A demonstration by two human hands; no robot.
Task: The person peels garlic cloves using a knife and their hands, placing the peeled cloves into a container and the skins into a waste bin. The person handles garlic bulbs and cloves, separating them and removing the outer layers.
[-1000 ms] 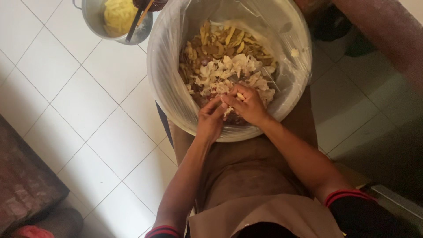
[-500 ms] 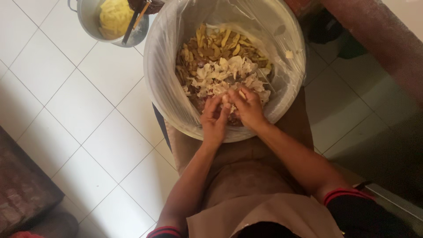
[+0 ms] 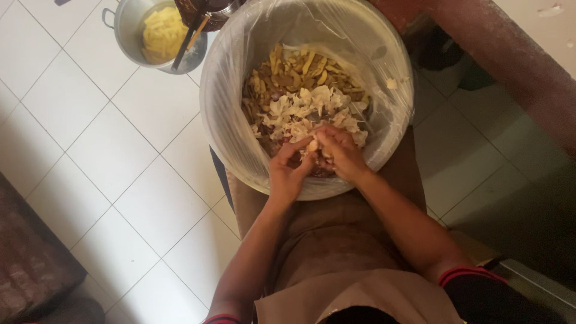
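Together, from the head view, we are pinching a small pale piece (image 3: 312,146) between our left hand (image 3: 288,174) and right hand (image 3: 341,155), fingers pressed close, over the lined bin (image 3: 240,150); keeping it low is dropping peelings (image 3: 300,105) inside.

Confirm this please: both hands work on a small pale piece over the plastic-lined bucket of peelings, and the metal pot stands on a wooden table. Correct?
Not quite. In the head view the metal pot stands on the white tiled floor, not on a table. The left hand and right hand do work over the plastic-lined bucket.
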